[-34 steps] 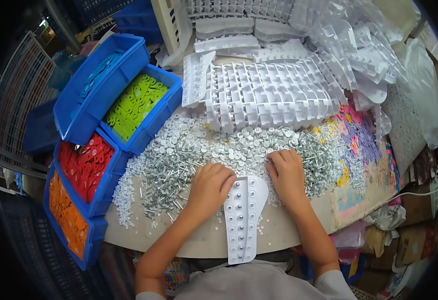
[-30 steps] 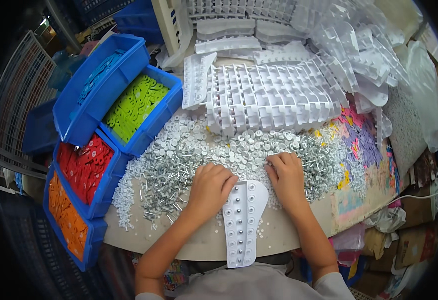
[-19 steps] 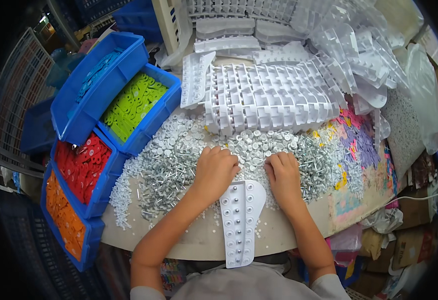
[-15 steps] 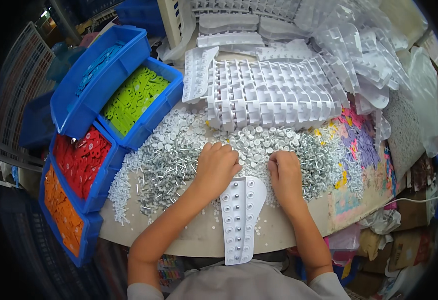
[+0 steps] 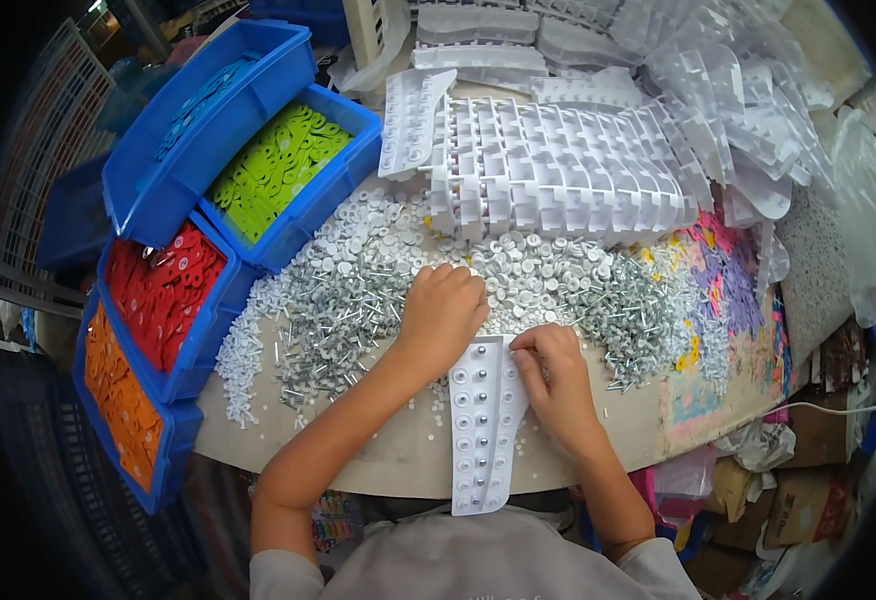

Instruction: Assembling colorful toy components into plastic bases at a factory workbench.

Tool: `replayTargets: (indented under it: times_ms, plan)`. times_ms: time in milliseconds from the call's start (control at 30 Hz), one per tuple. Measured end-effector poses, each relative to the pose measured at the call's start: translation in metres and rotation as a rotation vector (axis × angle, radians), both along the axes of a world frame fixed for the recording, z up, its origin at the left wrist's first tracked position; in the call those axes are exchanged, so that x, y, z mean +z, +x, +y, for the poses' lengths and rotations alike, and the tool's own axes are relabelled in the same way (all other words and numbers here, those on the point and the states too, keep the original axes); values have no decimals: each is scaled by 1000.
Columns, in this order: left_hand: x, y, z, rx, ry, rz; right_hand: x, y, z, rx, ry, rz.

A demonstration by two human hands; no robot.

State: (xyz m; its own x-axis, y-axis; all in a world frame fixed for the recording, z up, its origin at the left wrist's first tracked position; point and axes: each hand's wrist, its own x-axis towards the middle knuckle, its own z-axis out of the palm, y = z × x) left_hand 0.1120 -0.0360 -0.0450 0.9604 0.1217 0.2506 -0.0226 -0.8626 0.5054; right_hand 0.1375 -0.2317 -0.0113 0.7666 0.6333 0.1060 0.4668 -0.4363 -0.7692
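**A:** Right at the grip: your right hand (image 5: 560, 375) bends over the right edge of the white panel (image 5: 484, 432), up at its far end, thumb and forefinger curled toward each other. Whether they pinch a part, I cannot tell.

**B:** And your left hand (image 5: 446, 312) is cupped palm-down, just past the panel's far left corner, at the white caps (image 5: 538, 272). Its fingertips are hidden, so no telling if it has closed on any.

**A:** Your left forearm slants in and reaches farther; your right wrist angles inward.

**B:** The panel lies lengthwise before you, its near end jutting past the near edge of the worktop (image 5: 358, 462), a row of metal studs down its groove.

**A:** Open room? A bare strip along that near edge, left of the panel, with a few white dots scattered on it, and another right of your right forearm.

**B:** Beyond, it's crowded: metal rivets (image 5: 343, 325) left of your left hand, then the ribbed white stack (image 5: 558, 170) toward the far edge.

**A:** Blue bins (image 5: 220, 352) wall the left edge; purple pieces (image 5: 728, 285) spread near the right one.
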Motion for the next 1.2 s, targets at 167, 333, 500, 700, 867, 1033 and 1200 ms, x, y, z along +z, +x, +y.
replayTargets:
  times_ms: [167, 333, 500, 700, 867, 1033, 1200]
  plan:
    - [2, 0, -3, -27, -10, -22, -9, -4, 4, -18, -32, -95]
    - [3, 1, -7, -37, -5, 21, -17, -8, 9, -76, 22, -205]
    - [14, -9, 1, 13, -59, -16, -22, -11, 8, -97, 19, -239]
    - [33, -43, 16, 96, -535, 34, -27, -12, 6, -98, 13, -301]
    - [28, -64, 10, -98, -420, 61, -25, -14, 9, -101, 9, -416]
    - [22, -68, 3, -11, -401, 61, -27, -16, 8, -98, 7, -454]
    - [20, -68, -3, 83, -509, 118, -28, -17, 9, -102, -3, -440]
